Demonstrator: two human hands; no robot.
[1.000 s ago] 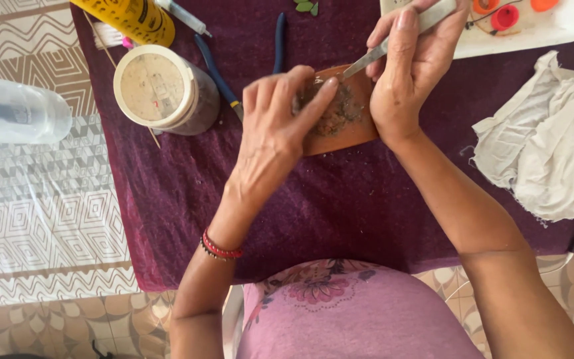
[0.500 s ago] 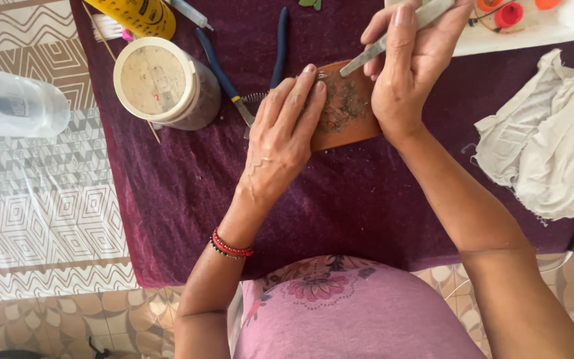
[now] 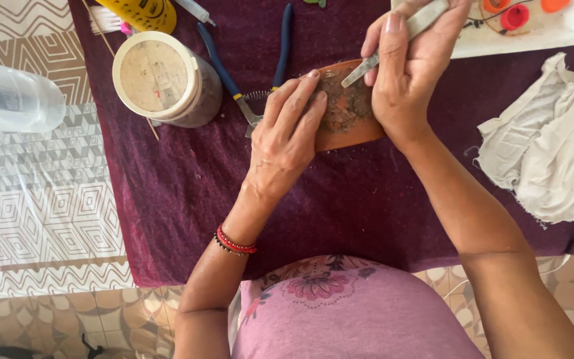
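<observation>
A small brown rectangular tile (image 3: 350, 116), its top covered with dark patterned bits, lies on a dark purple cloth (image 3: 181, 199). My left hand (image 3: 287, 136) rests flat on the tile's left part, its fingers pressing down. My right hand (image 3: 410, 66) grips metal tweezers (image 3: 367, 65) above the tile. Their tip points down at the tile's upper middle.
Blue-handled pliers (image 3: 260, 86) lie just left of the tile. A round lidded jar (image 3: 164, 80) and a yellow bottle (image 3: 141, 10) stand at the upper left, a clear plastic bottle (image 3: 8, 100) further left. A white tray (image 3: 533, 30) of small coloured pieces and a crumpled white rag (image 3: 553, 143) sit to the right.
My left hand has slid a little further onto the tile. The tweezers' tip stays over the tile's upper part. The camera has shifted slightly.
</observation>
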